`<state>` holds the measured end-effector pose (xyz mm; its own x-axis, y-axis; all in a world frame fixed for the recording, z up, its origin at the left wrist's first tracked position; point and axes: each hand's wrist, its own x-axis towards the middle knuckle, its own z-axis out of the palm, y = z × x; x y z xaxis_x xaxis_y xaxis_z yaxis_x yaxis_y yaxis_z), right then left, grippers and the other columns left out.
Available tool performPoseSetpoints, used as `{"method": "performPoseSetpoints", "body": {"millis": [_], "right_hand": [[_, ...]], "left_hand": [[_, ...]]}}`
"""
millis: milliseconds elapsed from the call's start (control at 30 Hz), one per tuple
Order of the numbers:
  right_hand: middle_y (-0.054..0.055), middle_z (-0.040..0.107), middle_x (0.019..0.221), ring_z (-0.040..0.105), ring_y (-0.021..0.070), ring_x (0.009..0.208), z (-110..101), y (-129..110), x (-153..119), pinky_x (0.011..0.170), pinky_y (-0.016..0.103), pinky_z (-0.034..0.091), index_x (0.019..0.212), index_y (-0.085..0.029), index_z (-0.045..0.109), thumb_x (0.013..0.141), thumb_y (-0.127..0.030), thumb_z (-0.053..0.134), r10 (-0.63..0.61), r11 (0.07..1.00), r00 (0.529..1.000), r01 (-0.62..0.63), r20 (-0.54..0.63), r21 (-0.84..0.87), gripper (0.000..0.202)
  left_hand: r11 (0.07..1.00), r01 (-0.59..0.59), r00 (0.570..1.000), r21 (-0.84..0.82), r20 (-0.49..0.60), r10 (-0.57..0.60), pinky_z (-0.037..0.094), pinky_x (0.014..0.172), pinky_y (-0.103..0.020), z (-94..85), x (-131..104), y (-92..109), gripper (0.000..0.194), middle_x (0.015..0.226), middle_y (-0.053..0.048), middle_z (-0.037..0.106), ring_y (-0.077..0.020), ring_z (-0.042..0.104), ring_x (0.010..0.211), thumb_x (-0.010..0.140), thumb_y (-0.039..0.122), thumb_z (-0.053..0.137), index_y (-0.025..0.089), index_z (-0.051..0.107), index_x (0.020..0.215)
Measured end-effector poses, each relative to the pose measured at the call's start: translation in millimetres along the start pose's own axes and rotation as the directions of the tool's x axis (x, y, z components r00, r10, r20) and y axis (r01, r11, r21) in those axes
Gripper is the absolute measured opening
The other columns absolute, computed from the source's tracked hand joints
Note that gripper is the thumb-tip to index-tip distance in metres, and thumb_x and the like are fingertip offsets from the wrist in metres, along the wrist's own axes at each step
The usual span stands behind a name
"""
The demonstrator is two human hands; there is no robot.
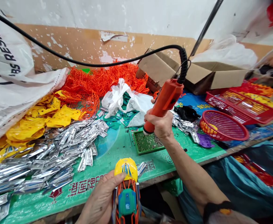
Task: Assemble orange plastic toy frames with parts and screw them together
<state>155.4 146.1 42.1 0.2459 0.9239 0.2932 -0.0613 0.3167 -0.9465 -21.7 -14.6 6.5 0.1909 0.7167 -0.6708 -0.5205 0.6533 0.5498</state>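
My left hand [101, 197] grips a toy car body [127, 199] at the table's front edge, its thumb on the yellow nose. The piece has orange bars and a teal block behind that nose. An orange electric screwdriver [165, 99], hanging from a black cable, is wrapped in my right hand [161, 123]. Its tip points down over a green tray [140, 146] of small screws; I cannot tell whether it touches them. Silver metal-look parts [142, 168] lie just beyond the car body.
Silver strips [57, 158] and yellow shells [31, 124] pile up at left. Orange lattice parts [108, 77] and cardboard boxes [215, 74] fill the back. A white plastic bag [138, 105] holds teal pieces. Red baskets [222, 126] stand at right. The black cable [99, 65] spans the view.
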Motion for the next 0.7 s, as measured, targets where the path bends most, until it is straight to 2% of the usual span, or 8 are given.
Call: {"method": "performPoseSetpoints", "body": {"millis": [167,300,433,567,700], "right_hand": [[-0.006,0.058,0.062,0.053,0.0129,0.053,1.0,-2.6,-2.4,0.058,0.033,0.048,0.086,-0.020,0.059,0.053,-0.021,0.070,-0.008,1.000,1.000,0.008,0.006,0.022,0.034],[-0.006,0.057,0.062,0.053,0.0133,0.054,1.1,-2.7,-3.0,0.059,0.034,0.049,0.086,-0.021,0.059,0.054,-0.023,0.069,-0.014,1.000,1.000,0.014,0.009,0.009,0.033],[-0.006,0.058,0.062,0.053,0.0134,0.054,1.5,-3.9,-4.1,0.060,0.034,0.049,0.094,-0.020,0.061,0.054,-0.022,0.070,-0.022,1.000,1.000,0.021,0.006,0.023,0.041],[-0.006,0.058,0.063,0.054,0.0138,0.054,1.8,-4.9,-5.7,0.061,0.035,0.050,0.104,-0.020,0.062,0.054,-0.020,0.069,-0.036,0.999,0.999,0.036,-0.003,0.027,0.050],[-0.006,0.058,0.063,0.054,0.0142,0.054,1.4,-4.5,-6.2,0.062,0.037,0.051,0.109,-0.021,0.062,0.055,-0.023,0.069,-0.039,0.999,0.999,0.039,0.014,0.022,0.054]], "left_hand": [[1.000,-0.024,1.000,0.015,-0.004,0.024,0.049,0.044,-0.021,4.7,1.4,0.6,0.027,0.060,-0.004,0.068,-0.0132,0.061,0.047,0.065,0.028,0.084,0.012,0.072,0.082],[1.000,-0.024,1.000,0.011,-0.001,0.024,0.052,0.046,-0.024,7.3,4.0,1.4,0.029,0.063,-0.005,0.070,-0.0149,0.063,0.048,0.064,0.028,0.084,0.011,0.072,0.084],[1.000,-0.014,1.000,0.001,-0.027,0.014,0.054,0.049,-0.025,7.5,4.1,1.5,0.031,0.069,-0.008,0.074,-0.0169,0.066,0.052,0.064,0.028,0.085,0.011,0.072,0.085],[1.000,0.009,0.999,-0.026,-0.043,-0.010,0.055,0.047,-0.026,6.4,3.0,2.7,0.027,0.066,-0.008,0.073,-0.0168,0.065,0.050,0.063,0.026,0.085,0.011,0.071,0.080],[0.999,0.014,0.999,-0.050,-0.051,-0.017,0.055,0.046,-0.026,6.7,2.8,4.4,0.027,0.065,-0.007,0.073,-0.0167,0.065,0.048,0.063,0.023,0.084,0.011,0.070,0.083]]}}
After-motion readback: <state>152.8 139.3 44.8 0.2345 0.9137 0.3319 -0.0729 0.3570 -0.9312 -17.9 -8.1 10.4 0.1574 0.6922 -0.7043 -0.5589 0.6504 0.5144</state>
